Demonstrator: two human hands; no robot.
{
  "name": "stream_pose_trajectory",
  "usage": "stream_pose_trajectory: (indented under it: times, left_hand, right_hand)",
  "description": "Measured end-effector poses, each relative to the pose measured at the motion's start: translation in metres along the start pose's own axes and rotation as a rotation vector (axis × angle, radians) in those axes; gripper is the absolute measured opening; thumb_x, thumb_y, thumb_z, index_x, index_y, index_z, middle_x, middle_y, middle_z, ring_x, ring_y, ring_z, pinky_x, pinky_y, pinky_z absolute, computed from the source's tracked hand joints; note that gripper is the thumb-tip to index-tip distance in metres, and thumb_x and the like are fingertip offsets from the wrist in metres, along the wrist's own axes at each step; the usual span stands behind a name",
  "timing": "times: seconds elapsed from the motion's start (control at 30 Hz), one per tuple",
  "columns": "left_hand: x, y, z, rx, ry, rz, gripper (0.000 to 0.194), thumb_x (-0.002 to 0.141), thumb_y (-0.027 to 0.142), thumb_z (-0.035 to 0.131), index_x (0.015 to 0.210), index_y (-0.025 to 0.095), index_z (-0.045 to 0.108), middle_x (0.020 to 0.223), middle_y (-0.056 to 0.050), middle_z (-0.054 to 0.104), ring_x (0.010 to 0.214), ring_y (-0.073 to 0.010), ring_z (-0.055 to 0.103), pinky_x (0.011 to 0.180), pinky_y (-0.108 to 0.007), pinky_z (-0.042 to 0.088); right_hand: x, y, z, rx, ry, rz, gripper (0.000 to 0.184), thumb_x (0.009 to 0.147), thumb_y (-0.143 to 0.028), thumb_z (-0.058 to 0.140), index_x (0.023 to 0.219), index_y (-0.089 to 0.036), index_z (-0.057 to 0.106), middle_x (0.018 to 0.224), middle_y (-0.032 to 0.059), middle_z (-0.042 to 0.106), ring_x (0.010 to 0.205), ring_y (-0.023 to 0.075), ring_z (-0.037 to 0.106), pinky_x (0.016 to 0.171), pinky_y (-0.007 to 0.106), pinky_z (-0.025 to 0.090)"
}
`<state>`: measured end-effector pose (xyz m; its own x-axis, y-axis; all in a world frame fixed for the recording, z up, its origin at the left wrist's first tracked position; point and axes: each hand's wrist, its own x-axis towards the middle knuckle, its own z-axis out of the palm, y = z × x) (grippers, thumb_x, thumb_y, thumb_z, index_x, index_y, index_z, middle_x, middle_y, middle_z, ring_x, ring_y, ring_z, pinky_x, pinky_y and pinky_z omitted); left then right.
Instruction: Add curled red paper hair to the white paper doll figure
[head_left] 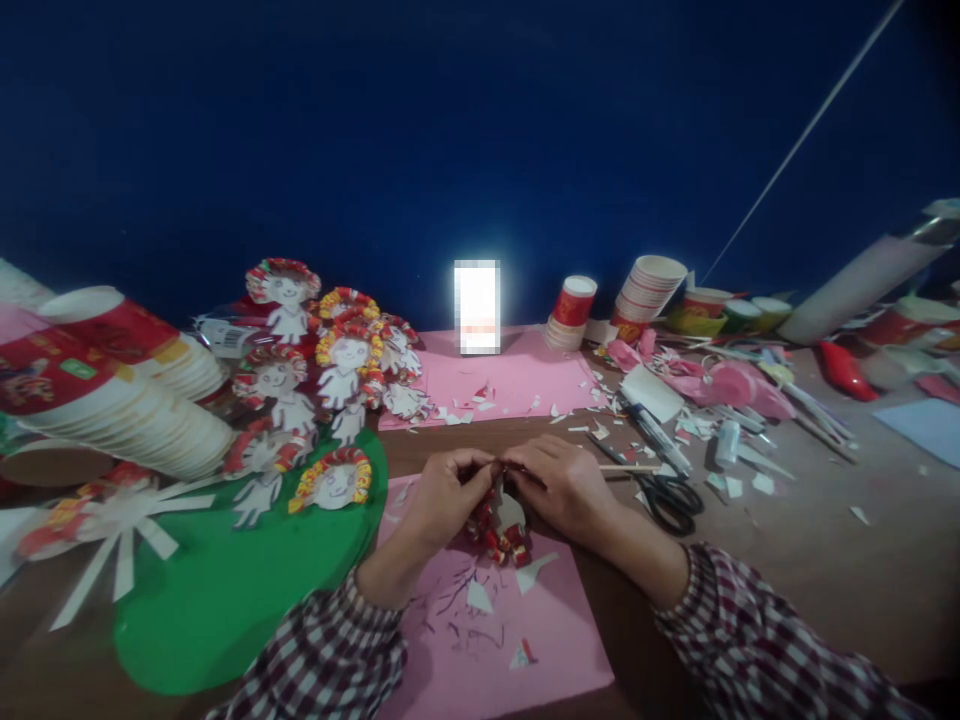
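Observation:
My left hand (448, 500) and my right hand (559, 482) meet over the pink sheet, thumbs and fingers pinched together. Between them is a cut paper cup (511, 515) with red, curled strips around its edge and a pale middle; both hands grip its far edge, and their fingers hide part of it. A thin wooden stick (630, 468) sticks out to the right from behind my right hand; whether that hand touches it I cannot tell. Black-handled scissors (671, 503) lie just right of my right wrist. Paper scraps (478, 597) are scattered on the pink sheet (555, 640) below.
At left, finished paper figures with curled frames (341, 365) stand around a green mat (225, 590), beside stacked paper cups (142, 410). A glowing phone-shaped screen (477, 307), blurred out, stands at the back. More cups (649, 290), pens (658, 440) and scraps cover the right side.

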<state>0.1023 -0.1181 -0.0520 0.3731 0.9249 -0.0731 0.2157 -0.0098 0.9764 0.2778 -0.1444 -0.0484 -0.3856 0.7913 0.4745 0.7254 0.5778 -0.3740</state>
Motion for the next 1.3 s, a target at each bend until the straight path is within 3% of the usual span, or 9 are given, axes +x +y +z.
stream_pose_trajectory:
  times: [0.3, 0.43, 0.63, 0.93, 1.2, 1.3]
  left_hand:
    - [-0.0007, -0.0038, 0.0021, -0.075, 0.003, -0.032, 0.020, 0.075, 0.027, 0.061, 0.088, 0.014, 0.068, 0.074, -0.005, 0.067, 0.062, -0.0128, 0.058, 0.054, -0.021, 0.045]
    - [-0.0002, -0.0055, 0.0019, -0.151, -0.010, -0.018, 0.026, 0.075, 0.030, 0.063, 0.095, 0.014, 0.062, 0.078, -0.005, 0.067, 0.067, -0.0126, 0.060, 0.060, -0.021, 0.046]
    - [0.0000, -0.0037, 0.0014, -0.194, -0.055, -0.020, 0.040, 0.076, 0.033, 0.062, 0.111, 0.014, 0.054, 0.065, 0.002, 0.058, 0.055, -0.0091, 0.054, 0.052, -0.020, 0.044]
    - [-0.0015, -0.0007, 0.0013, -0.244, -0.053, -0.131, 0.037, 0.077, 0.033, 0.061, 0.108, 0.014, 0.057, 0.079, -0.005, 0.066, 0.062, -0.0110, 0.059, 0.055, -0.021, 0.046]
    - [-0.0001, -0.0028, 0.0020, -0.275, -0.122, -0.121, 0.037, 0.075, 0.021, 0.060, 0.111, 0.014, 0.056, 0.103, -0.011, 0.067, 0.085, -0.0166, 0.064, 0.067, -0.024, 0.050]
    - [-0.0005, -0.0026, 0.0025, -0.278, -0.112, -0.111, 0.037, 0.073, 0.018, 0.060, 0.110, 0.014, 0.056, 0.103, -0.011, 0.067, 0.087, -0.0164, 0.063, 0.070, -0.024, 0.050]
  right_hand:
    - [-0.0017, -0.0015, 0.0022, -0.057, 0.023, 0.078, 0.006, 0.083, -0.022, 0.054, 0.084, -0.019, 0.058, 0.076, 0.0027, 0.063, 0.075, 0.0161, 0.055, 0.067, 0.026, 0.040]
    - [-0.0004, -0.0027, 0.0011, -0.047, 0.005, 0.033, 0.010, 0.086, -0.021, 0.050, 0.086, -0.019, 0.059, 0.080, 0.0030, 0.064, 0.076, 0.0157, 0.054, 0.069, 0.027, 0.039]
    - [-0.0007, -0.0010, 0.0009, -0.049, 0.000, -0.014, 0.016, 0.089, -0.020, 0.047, 0.086, -0.018, 0.063, 0.078, 0.0036, 0.063, 0.075, 0.0154, 0.053, 0.070, 0.027, 0.040]
    - [-0.0008, 0.0010, -0.0005, -0.017, 0.030, -0.003, 0.014, 0.088, -0.019, 0.048, 0.087, -0.019, 0.062, 0.081, 0.0032, 0.065, 0.078, 0.0147, 0.056, 0.074, 0.028, 0.043]
    - [-0.0010, 0.0015, 0.0011, -0.015, 0.033, 0.003, 0.015, 0.088, -0.019, 0.049, 0.090, -0.019, 0.064, 0.083, 0.0036, 0.066, 0.080, 0.0149, 0.057, 0.075, 0.028, 0.043]
    - [-0.0013, 0.0018, 0.0008, -0.004, 0.014, 0.005, 0.016, 0.089, -0.020, 0.049, 0.093, -0.019, 0.064, 0.084, 0.0036, 0.066, 0.082, 0.0152, 0.057, 0.076, 0.028, 0.043]
